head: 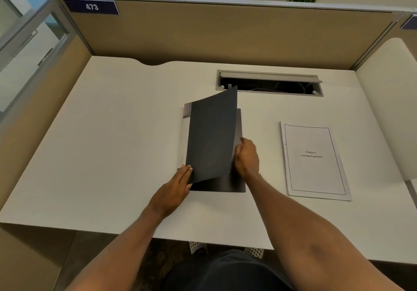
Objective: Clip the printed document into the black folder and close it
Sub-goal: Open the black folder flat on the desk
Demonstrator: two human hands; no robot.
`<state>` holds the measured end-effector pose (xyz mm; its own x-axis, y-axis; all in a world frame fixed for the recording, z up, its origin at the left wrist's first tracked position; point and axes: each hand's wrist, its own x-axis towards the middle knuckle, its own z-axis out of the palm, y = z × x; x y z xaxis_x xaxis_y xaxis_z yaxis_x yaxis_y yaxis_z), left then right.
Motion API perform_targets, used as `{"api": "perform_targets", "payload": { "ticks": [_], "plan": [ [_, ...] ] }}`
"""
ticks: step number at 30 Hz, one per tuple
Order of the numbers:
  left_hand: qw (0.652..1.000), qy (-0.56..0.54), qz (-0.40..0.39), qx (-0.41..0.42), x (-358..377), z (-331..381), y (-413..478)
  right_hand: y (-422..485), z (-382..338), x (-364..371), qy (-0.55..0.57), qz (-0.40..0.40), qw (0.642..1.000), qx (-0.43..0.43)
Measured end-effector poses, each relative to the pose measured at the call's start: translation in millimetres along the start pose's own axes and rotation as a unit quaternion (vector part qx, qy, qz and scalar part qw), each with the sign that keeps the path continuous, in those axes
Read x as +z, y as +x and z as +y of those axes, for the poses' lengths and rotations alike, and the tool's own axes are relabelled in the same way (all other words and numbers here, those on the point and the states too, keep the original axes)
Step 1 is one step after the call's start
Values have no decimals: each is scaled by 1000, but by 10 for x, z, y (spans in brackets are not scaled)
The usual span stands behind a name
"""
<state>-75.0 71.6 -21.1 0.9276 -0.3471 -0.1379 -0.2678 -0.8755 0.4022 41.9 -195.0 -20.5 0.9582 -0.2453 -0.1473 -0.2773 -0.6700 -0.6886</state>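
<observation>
A black folder (209,137) lies in the middle of the white desk with its front cover lifted partway, hinged along its left spine. My right hand (247,157) grips the cover's right edge and holds it raised. My left hand (178,187) presses on the folder's lower left corner near the spine. The printed document (314,161), a white stapled stack with a bordered title page, lies flat on the desk to the right of the folder, apart from both hands. The inside of the folder is hidden behind the raised cover.
An open cable tray (269,83) is cut into the white desk (112,144) behind the folder. Tan partition walls (225,33) enclose the desk at the back and left. A white rounded panel (388,110) stands at the right.
</observation>
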Motion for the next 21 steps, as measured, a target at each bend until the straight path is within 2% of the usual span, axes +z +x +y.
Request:
{"api": "perform_targets", "payload": {
  "ticks": [1,3,5,8,12,19,21],
  "plan": [
    [999,-34,7,-13,-5,7,-31,-43,-31,47,-49,-39,996,-58],
    [995,-94,26,-36,-26,42,-104,-125,-92,203,-164,-124,963,-173],
    [985,-149,48,-68,-51,83,-178,-203,-178,358,-233,-174,932,-215],
    [962,-228,89,-120,-84,146,-276,-294,-308,506,-288,-208,909,-216],
    [931,-270,177,-168,-71,151,-337,-351,-415,557,-348,-234,881,-221],
    [868,-345,290,-209,-221,237,-356,-337,-443,613,-357,-235,880,-208],
    [841,-363,327,-234,-285,218,-341,-340,-439,623,-357,-237,881,-199]
  ]
}}
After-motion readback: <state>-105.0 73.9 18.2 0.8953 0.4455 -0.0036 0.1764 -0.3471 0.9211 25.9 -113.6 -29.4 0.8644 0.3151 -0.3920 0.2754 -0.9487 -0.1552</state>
